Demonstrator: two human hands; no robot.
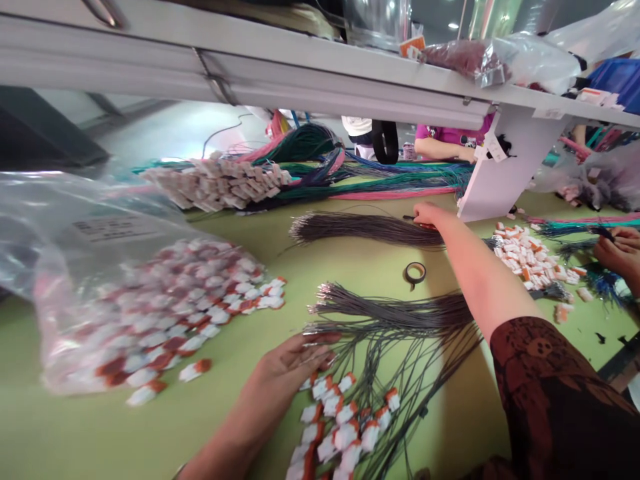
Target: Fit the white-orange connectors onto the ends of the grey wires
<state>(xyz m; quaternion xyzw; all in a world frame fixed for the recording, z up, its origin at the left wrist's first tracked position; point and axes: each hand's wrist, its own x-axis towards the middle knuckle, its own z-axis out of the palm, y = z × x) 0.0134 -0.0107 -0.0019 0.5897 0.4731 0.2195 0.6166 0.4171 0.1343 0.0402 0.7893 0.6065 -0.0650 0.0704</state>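
Note:
My left hand [293,363] is beside the terminal ends of the middle black wire bundle [400,312], fingers stretched out and slightly apart. Just below its fingertips are white-and-orange connectors [345,413], with black wires fanning out from them. Reaching farther forward, my right hand [429,215] is closed at the upper edge of the far black wire bundle [350,227]. A small dark piece shows at its fingertips, too small to name. Between the two bundles lies a roll of black tape [415,273].
On the left a clear plastic bag [115,253] spills white-and-orange connectors. More connectors [530,257] lie piled at right. A shelf [300,60] with an upright panel [510,160] spans above. Coloured wire bundles [380,180] lie behind. Other people's hands [620,250] are at right and across the table.

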